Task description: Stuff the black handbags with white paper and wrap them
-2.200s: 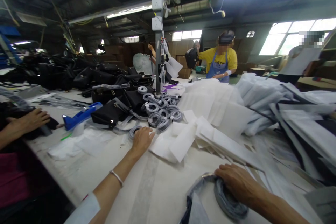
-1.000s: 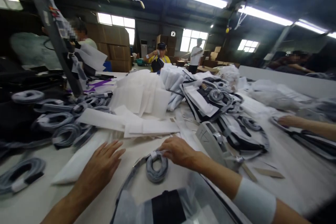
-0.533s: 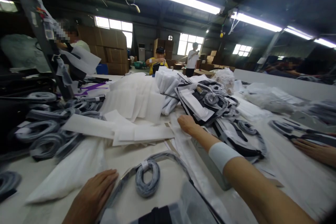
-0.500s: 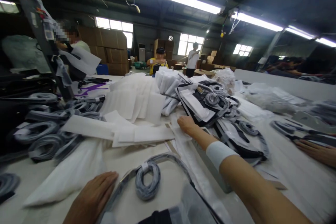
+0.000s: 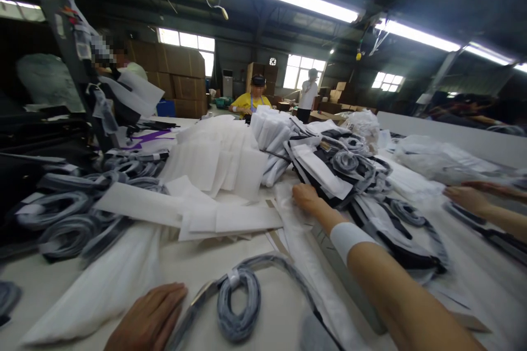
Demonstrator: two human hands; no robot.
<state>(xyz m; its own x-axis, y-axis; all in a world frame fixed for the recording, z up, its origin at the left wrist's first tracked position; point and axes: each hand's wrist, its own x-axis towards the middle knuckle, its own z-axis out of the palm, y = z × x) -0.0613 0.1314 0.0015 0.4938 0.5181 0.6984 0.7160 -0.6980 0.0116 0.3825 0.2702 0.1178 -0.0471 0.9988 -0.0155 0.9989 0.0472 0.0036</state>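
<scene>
My left hand (image 5: 148, 315) lies flat on the white table at the bottom edge, fingers apart, holding nothing. Just right of it rests a coiled grey strap (image 5: 239, 304) tied with a white band, inside a loop of dark strapping. My right hand (image 5: 307, 197) is stretched forward over a long white strip. Its fingertips touch the near edge of a heap of black-and-white pieces and coiled straps (image 5: 341, 167). Its fingers are partly hidden, so its grip is unclear. A folded white fabric bag (image 5: 102, 285) lies left of my left hand.
A pile of white fabric sheets (image 5: 214, 159) fills the middle. Several coiled grey straps (image 5: 69, 214) crowd the left, beside a slanted pole (image 5: 78, 60). A co-worker's hand (image 5: 469, 197) reaches in from the right. People stand at the back near cardboard boxes (image 5: 177, 66).
My right hand let go of the coiled grey strap and reached forward to the black-and-white heap. My left hand slid back toward me. A co-worker's hand at the right moved farther up the table.
</scene>
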